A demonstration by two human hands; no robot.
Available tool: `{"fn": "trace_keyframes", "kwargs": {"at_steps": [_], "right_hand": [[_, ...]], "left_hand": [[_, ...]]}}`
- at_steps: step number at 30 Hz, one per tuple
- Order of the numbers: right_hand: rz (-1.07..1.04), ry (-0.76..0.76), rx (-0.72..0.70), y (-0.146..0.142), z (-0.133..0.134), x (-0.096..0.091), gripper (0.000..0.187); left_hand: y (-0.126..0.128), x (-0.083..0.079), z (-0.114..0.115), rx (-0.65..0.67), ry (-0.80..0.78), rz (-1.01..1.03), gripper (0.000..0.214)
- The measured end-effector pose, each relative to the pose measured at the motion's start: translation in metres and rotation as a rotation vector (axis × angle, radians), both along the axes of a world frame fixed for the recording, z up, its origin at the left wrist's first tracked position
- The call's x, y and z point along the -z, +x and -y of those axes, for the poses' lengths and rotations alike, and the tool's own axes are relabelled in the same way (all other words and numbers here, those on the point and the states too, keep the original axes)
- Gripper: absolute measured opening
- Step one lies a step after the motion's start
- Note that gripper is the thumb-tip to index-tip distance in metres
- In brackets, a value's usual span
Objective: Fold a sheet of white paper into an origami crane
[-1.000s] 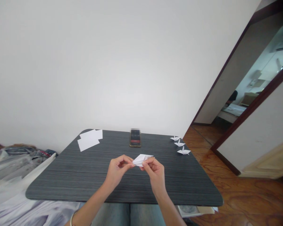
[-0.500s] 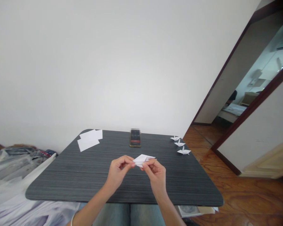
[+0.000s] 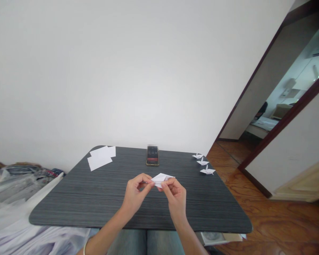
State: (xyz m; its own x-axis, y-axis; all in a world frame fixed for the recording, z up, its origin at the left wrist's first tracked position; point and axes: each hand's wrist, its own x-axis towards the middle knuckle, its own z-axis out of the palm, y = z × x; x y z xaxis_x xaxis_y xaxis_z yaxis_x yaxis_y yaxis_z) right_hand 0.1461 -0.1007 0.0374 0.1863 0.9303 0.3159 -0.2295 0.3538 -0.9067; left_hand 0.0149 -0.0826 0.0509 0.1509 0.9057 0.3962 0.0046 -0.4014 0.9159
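Note:
A piece of folded white paper [image 3: 161,178] with pointed ends is held just above the dark table [image 3: 95,198], between my two hands. My left hand [image 3: 137,189] pinches its left tip between thumb and forefinger. On its lower right part, the thumb and fingers of my right hand [image 3: 174,194] are closed, hiding some of the folds. Three white paper cranes [image 3: 202,162] stand in a row near the table's right edge. Several white paper sheets [image 3: 100,158] lie overlapping at the back left corner.
A phone [image 3: 152,156] stands propped up at the back middle of the table, before a white wall [image 3: 149,71]. Clothes and plastic-wrapped items [image 3: 18,191] are heaped left of the table. On the right are a wooden floor [image 3: 266,219] and a doorway.
My left hand has shifted slightly right and up along the folded paper's left tip. My right hand keeps its pinch with barely any movement. The cranes and sheets stay put.

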Motion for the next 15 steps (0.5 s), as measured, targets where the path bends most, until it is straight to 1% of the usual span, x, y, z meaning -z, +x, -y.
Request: {"fn": "trace_keyframes", "kwargs": {"at_steps": [6,15], "right_hand": [[0.02,0.001,0.042,-0.0013,0.0,0.0001,0.016],[0.044,-0.011,0.045,0.0017,-0.001,0.0,0.017]], "left_hand": [[0.004,-0.0002,0.0007,-0.017,-0.054,0.041,0.014],[-0.0015,0.0027,-0.0026,-0.088,0.095,-0.104,0.009]]}}
